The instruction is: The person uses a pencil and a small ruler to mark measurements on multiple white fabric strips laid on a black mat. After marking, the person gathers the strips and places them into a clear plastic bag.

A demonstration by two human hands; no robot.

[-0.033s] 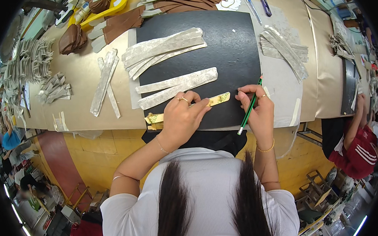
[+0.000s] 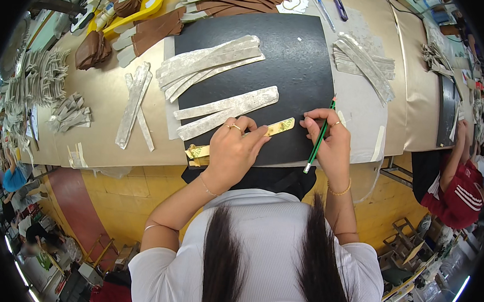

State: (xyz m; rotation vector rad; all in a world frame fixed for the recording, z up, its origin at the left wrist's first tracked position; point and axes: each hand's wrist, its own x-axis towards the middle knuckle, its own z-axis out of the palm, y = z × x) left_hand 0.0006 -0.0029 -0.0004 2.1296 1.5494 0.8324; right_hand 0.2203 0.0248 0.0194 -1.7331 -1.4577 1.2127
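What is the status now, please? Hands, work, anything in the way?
Left hand on yellow strip. Right hand holding green pencil. Grey strips near, seemingly not blocking.

Slat point(image 2: 280, 126) on mat point(image 2: 297, 60), strips point(image 2: 230, 110) behind, pencil point(image 2: 319, 140) right

Head cam looks dn on hands point(image 2: 232, 150) fr. close abv.

1 black mat point(image 2: 300, 60) on the bench point(image 2: 95, 142). On it: 2 grey strips point(image 2: 244, 106) between left edge and centre, 1 yellow patterned strip point(image 2: 279, 127) by near edge, far-left pile point(image 2: 211, 63) 3+, overlap hides exact count. 1 green pencil point(image 2: 320, 138), 2 hands: left hand point(image 2: 235, 150), right hand point(image 2: 331, 140).
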